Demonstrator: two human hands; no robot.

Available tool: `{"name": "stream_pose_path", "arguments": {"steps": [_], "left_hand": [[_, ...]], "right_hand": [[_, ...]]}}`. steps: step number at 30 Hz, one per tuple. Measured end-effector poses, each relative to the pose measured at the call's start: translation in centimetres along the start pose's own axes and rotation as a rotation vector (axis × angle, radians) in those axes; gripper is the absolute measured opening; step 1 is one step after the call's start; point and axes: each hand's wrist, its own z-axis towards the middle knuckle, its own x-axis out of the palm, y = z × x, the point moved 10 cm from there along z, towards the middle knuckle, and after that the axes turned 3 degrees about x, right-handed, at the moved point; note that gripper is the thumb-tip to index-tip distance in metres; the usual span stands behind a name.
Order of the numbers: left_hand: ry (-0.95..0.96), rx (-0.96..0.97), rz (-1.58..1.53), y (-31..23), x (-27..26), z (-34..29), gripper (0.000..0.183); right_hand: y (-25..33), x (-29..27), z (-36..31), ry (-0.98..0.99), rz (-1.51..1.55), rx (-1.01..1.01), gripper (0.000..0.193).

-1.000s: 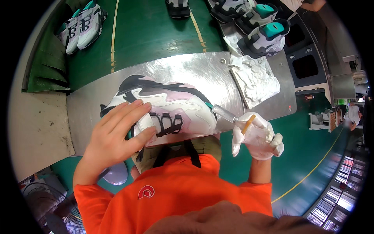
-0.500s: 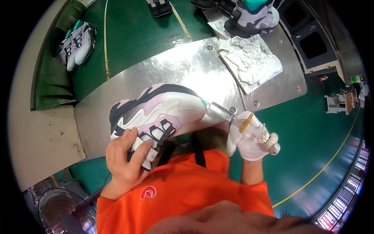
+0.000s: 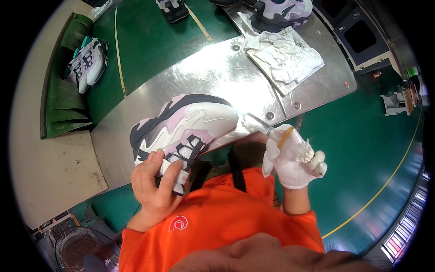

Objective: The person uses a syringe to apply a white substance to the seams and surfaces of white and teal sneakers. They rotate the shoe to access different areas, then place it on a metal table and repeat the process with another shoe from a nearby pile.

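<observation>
- Shoe (image 3: 206,119): tilted on its side over the near edge of the metal worktop (image 3: 181,72).
- Left hand (image 3: 156,183): bare, fingers curled, gripping the shoe at its tongue.
- Right hand (image 3: 292,158): white-gloved, partly curled around a clear tube (image 3: 259,125), off the worktop's near edge.
- White cloth (image 3: 285,59): on the worktop's right part.

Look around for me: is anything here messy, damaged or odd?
Nothing looks spilled or broken. The white cloth lies crumpled at the metal table's far right, and the beige board looks stained. Oddly, only the right hand is gloved; the left hand, on the shoe, is bare.
</observation>
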Motion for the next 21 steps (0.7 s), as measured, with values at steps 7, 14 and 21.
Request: {"name": "stream_pose_path", "arguments": {"steps": [7,14,21], "left_hand": [[-0.025,0.003,0.010,-0.1,-0.2,-0.3,0.037],[-0.007,0.006,0.012,-0.1,-0.3,-0.3,0.036],[0.108,-0.030,-0.096,1.3,-0.5,1.8,0.042]], "right_hand": [[-0.3,0.6,-0.5,-0.099,-0.052,0.008,0.104],[-0.3,1.9,-0.4,-0.231,-0.310,0.054,0.103],[-0.8,2.8,-0.2,-0.243,-0.443,0.104,0.101]]}}
